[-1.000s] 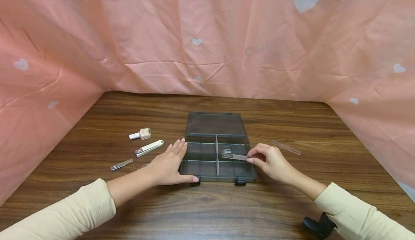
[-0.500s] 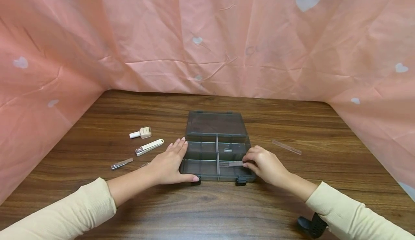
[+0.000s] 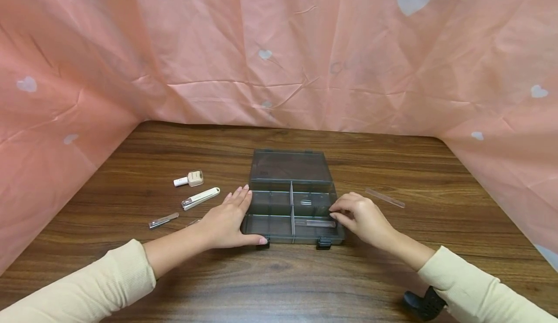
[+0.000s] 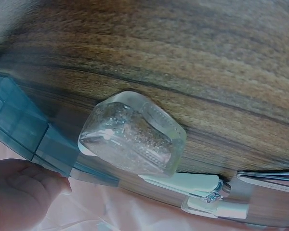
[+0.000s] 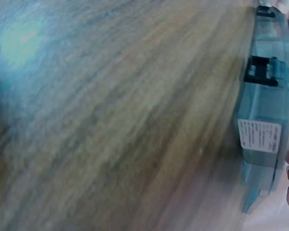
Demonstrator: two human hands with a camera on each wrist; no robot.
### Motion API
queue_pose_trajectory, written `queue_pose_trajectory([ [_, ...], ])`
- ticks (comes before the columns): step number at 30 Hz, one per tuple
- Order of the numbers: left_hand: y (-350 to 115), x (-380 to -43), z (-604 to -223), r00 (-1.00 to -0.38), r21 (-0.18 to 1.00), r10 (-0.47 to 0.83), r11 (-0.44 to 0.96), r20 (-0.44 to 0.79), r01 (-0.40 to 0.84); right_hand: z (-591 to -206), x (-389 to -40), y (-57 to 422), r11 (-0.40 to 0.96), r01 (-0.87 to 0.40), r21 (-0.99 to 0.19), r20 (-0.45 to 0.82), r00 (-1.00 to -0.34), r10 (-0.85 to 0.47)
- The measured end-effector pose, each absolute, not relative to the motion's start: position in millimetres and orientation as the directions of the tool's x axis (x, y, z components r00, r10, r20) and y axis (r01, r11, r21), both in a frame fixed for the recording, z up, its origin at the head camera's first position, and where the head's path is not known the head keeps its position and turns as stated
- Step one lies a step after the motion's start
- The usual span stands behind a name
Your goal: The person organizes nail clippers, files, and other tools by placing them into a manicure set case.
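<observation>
My left hand (image 3: 228, 219) rests along the left side of a dark see-through divided box (image 3: 270, 239), fingers straight, thumb by a front latch. Its lid (image 3: 289, 166) is folded back. In the front right compartment lies a slim clear strip like a nail file (image 3: 316, 223). A small clear piece (image 3: 306, 202) sits in the back right compartment. My right hand (image 3: 362, 216) is at the box's right wall, thumb and fingertips slightly apart, nothing seen between them. Nearest my left wrist is a glittery clear bottle (image 4: 132, 137), mostly hidden by the forearm in the head view.
Left of the box lie a nail polish bottle (image 3: 194, 178), a large white nail clipper (image 3: 200, 198) and a smaller metal clipper (image 3: 163, 221). Another clear strip (image 3: 385, 198) lies on the table (image 3: 270, 284) at right. Pink cloth (image 3: 287, 85) surrounds the table.
My right hand lowered the clear strip into the front right compartment and let go of it. It then drew back slightly to the box's right wall. My left hand stayed put.
</observation>
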State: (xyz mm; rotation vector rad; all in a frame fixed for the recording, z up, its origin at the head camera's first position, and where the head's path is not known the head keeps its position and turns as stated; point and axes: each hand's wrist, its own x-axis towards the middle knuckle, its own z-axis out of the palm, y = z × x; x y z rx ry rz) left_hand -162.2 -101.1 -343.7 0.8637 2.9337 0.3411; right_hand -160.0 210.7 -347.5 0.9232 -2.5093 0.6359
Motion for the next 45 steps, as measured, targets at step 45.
queue_pose_trajectory([
  [45,-101.0,-162.0,-343.5,-0.844,0.242,0.535,0.821,-0.016,0.516,-353.8,-182.5,327.6,0.834,-0.152,-0.530,0.242,-0.970,-0.023],
])
